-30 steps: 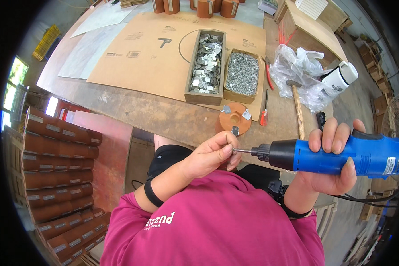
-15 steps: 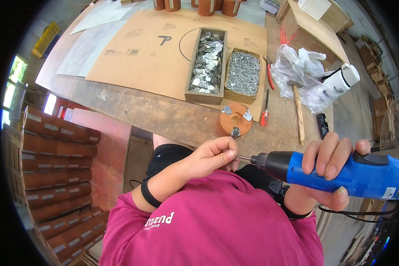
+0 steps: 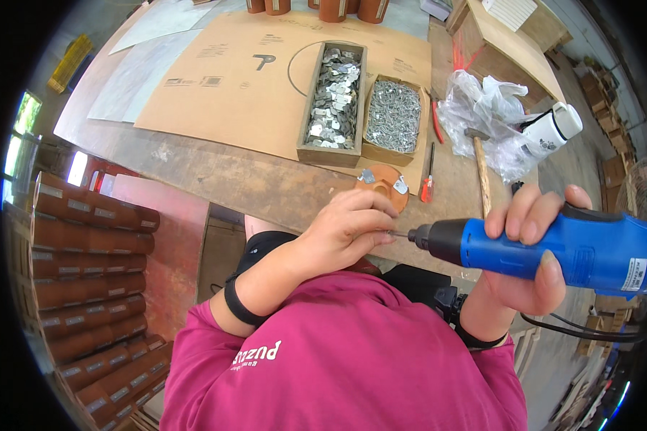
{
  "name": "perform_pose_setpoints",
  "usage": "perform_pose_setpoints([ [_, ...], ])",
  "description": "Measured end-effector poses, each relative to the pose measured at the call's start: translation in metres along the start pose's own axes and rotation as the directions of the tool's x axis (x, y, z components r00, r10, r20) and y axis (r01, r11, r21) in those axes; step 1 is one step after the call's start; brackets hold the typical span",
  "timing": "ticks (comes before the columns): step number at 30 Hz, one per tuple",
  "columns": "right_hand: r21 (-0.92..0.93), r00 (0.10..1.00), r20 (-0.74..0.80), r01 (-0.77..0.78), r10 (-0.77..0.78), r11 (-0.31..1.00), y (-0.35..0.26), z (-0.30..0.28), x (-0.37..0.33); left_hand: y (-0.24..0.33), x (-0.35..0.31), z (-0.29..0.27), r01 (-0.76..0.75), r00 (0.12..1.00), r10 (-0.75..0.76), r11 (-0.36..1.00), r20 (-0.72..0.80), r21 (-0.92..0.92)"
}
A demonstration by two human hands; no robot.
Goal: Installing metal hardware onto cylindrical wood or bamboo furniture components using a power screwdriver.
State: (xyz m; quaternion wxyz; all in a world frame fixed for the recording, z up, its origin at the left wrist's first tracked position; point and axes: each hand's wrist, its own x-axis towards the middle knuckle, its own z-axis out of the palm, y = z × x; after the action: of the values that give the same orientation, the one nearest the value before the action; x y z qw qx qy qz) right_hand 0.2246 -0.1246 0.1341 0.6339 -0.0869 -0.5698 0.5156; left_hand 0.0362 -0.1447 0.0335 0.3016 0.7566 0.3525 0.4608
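My right hand (image 3: 528,237) is wrapped round a blue corded electric screwdriver (image 3: 582,248) with a black nose, held level and pointing left. Its thin bit (image 3: 402,235) reaches the fingertips of my left hand (image 3: 352,223). Those fingers are pinched together at the bit's end, and whatever small thing they hold is too little to make out. Just beyond them, a round terracotta-coloured pot (image 3: 370,203) rests at the table's near edge. Small metal tabs (image 3: 366,176) sit on its top, and my left hand hides its near side.
Behind the pot stand a wooden box of metal tabs (image 3: 334,108) and a carton of screws (image 3: 393,118). To the right lie a red-handled screwdriver (image 3: 428,188), a hammer (image 3: 482,172), plastic bags (image 3: 482,108) and a white bottle (image 3: 553,133). Stacked brown pots (image 3: 97,233) fill the left.
My left hand has moved up and now covers the pot's near side, its fingers still at the bit. The electric screwdriver's bit has shifted slightly up and right with it.
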Motion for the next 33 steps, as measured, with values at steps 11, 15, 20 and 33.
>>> perform_pose_setpoints([
  [11,-0.412,0.996,0.086,0.005,0.033,0.911,0.044,0.007,0.007,-0.014,-0.01,0.015,0.075,0.997,-0.077,0.919,-0.011,0.388],
  [15,-0.387,0.997,0.064,-0.023,0.052,0.922,0.049,0.01,0.008,-0.017,-0.011,0.015,0.101,0.994,-0.108,0.912,-0.006,0.398],
  [20,-0.395,0.992,0.031,-0.103,0.125,0.913,0.052,0.014,0.007,-0.019,-0.011,0.015,0.119,0.993,-0.12,0.922,-0.019,0.37],
  [33,-0.37,0.992,-0.002,-0.121,0.129,0.921,0.069,0.011,0.015,-0.034,-0.003,0.022,0.141,0.988,-0.102,0.9,-0.116,0.413],
])
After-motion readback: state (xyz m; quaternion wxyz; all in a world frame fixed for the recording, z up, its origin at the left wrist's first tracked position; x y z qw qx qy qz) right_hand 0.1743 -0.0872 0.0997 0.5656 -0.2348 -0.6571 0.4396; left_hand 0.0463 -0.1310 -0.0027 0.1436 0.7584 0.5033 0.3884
